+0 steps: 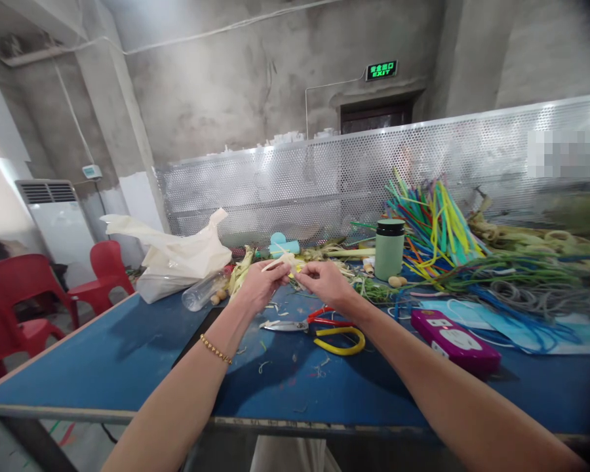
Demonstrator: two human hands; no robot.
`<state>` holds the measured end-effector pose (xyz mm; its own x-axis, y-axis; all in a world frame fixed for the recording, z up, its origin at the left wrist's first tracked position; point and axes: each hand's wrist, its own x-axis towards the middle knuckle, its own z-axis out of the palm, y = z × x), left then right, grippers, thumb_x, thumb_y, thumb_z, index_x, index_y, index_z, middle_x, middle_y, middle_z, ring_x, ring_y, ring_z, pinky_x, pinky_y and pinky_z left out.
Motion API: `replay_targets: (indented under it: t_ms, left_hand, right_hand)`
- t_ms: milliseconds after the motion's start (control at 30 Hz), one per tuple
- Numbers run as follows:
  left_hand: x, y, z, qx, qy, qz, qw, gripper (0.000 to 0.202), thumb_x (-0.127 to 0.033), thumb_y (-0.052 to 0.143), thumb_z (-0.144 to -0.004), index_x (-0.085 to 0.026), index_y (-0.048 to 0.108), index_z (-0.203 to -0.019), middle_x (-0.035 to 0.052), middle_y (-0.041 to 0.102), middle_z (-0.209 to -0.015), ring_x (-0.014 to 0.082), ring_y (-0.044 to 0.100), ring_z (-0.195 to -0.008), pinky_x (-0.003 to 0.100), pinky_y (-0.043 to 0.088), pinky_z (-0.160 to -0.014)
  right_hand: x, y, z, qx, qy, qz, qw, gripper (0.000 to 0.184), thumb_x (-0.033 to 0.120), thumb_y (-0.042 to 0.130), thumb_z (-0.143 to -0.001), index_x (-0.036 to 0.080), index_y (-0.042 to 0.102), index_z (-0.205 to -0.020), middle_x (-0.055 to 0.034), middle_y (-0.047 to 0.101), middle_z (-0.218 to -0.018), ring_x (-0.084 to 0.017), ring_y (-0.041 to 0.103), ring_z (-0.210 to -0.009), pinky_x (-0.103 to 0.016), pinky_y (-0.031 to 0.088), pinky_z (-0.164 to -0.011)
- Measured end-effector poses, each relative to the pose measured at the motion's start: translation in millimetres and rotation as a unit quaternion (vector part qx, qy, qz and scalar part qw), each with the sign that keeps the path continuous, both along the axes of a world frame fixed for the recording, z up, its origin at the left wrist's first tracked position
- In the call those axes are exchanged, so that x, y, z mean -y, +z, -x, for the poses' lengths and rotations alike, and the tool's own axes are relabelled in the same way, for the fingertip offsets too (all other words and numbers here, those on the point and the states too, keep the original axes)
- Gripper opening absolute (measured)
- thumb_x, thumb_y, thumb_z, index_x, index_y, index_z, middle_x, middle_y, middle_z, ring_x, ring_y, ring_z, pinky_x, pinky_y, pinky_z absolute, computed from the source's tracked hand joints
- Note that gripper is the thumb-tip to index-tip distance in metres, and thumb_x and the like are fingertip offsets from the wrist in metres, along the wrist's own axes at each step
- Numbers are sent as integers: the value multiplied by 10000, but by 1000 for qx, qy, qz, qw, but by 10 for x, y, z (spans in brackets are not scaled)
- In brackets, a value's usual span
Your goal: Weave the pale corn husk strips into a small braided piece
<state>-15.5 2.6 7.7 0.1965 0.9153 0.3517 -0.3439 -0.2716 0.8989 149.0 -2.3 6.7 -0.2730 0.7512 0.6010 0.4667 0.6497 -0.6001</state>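
Above the middle of the blue table (150,347), my left hand (261,287) pinches a pale, thin strip that looks like corn husk (281,261). My right hand (327,280) meets it from the other side, its thumb and forefinger closed at the strip's right end. Blur hides the exact finger contact. Just below both hands lie pliers (288,326) with red handles. A yellow looped handle (341,342) lies against them, probably of scissors. Small pale scraps are scattered around these tools.
A white plastic bag (181,259) and a clear bottle (199,296) stand left. Right are a green jar (389,252), a purple box (455,341), colourful strips (437,226) and tangled cords (511,295). A perforated metal screen (255,193) runs behind. Red chairs (27,282) stand left.
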Motion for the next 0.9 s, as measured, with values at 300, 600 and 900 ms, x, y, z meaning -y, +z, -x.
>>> replay_targets:
  t_ms: [300,600,900]
  left_hand:
    - [7,3,-1,30,-2,-10,999,276,-291,807,-575,-103,648,-700,-5,566,-633,71,484,-548,241,384,-578]
    - [75,-43,-55,-118,-3,-52,992,250,-335,732,-670,-100,650,-675,16,557,-589,87,468,-525,246,321,-535]
    - [145,-52,-84,-170,-58,-100,979,221,-330,662,-748,-111,671,-719,31,580,-613,104,491,-567,264,367,-605]
  right_hand:
    - [35,33,-10,36,-7,2,999,293,339,559,-780,155,561,-553,5,527,-509,-97,433,-494,-241,302,-501]
    - [101,248,-192,-28,-110,-182,977,190,290,544,-819,152,653,-745,-27,616,-677,-117,490,-599,-248,362,-577]
    - [42,224,-255,-68,33,55,996,304,434,613,-768,146,647,-677,-8,554,-594,-112,450,-554,-260,339,-534]
